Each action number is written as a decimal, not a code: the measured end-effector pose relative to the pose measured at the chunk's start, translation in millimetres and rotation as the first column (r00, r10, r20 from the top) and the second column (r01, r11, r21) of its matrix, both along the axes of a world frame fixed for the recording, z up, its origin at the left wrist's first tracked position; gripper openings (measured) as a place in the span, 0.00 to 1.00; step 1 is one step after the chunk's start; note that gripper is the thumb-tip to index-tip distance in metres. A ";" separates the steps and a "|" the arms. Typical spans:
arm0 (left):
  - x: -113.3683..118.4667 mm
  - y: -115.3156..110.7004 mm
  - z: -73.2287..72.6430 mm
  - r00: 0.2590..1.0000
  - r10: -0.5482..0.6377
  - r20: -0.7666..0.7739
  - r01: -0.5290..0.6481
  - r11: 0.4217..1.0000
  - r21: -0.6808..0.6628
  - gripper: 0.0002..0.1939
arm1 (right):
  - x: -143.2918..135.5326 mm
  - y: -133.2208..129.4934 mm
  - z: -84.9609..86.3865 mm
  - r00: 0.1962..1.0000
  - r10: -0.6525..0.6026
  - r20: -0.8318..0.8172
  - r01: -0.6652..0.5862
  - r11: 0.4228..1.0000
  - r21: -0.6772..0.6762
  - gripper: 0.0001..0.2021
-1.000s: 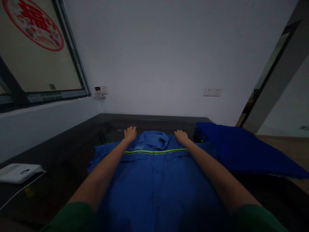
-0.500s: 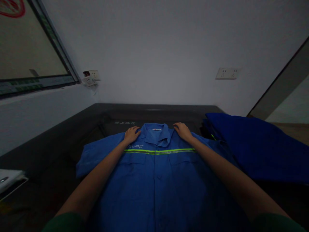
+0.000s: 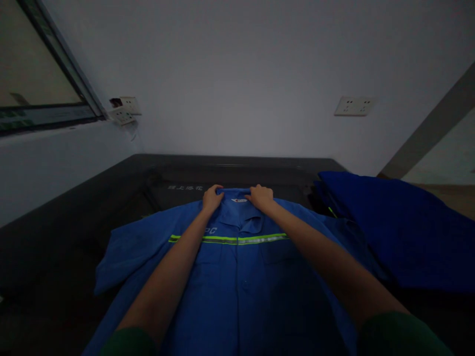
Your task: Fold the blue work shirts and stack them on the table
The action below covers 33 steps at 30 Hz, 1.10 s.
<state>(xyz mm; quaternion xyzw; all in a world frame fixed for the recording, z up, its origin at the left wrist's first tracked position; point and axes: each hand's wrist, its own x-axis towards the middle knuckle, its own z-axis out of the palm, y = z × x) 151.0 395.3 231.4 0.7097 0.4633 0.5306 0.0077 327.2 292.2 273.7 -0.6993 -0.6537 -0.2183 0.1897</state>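
A blue short-sleeved work shirt (image 3: 218,282) lies spread front up, its collar at the far end and a yellow-green and silver reflective stripe across the chest. My left hand (image 3: 213,199) grips the left side of the collar, fingers curled behind it. On the collar's right side, my right hand (image 3: 261,197) has its thumb in front and its fingers over the back edge. A white neck label (image 3: 239,200) shows between the hands. My forearms cover parts of the stripe and of the chest lettering.
Folded darker blue cloth (image 3: 401,227) is piled at the right, beside the shirt's sleeve. The dark surface (image 3: 237,162) under the shirt reaches to a pale wall. Wall sockets (image 3: 354,106) sit above it at the right, with a loose socket (image 3: 122,115) at the left.
Both hands have moved inward from the shoulders to the collar and closed on it. The collar's back edge is drawn straighter. The view has shifted slightly.
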 end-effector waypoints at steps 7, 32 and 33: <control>-7.5 7.6 -2.7 0.994 -0.044 0.095 0.037 0.996 0.078 0.09 | 48.1 7.0 33.0 0.867 0.077 -0.493 -0.153 0.981 -0.116 0.11; -6.4 6.7 -6.7 0.991 -0.010 0.134 0.001 0.998 0.068 0.11 | 112.2 -11.0 40.3 0.536 0.121 -0.835 -0.686 0.640 -0.347 0.24; -6.2 6.0 -6.4 0.991 -0.007 0.133 -0.002 0.998 0.067 0.11 | 115.9 -13.2 38.2 0.451 0.154 -0.879 -0.737 0.619 -0.270 0.23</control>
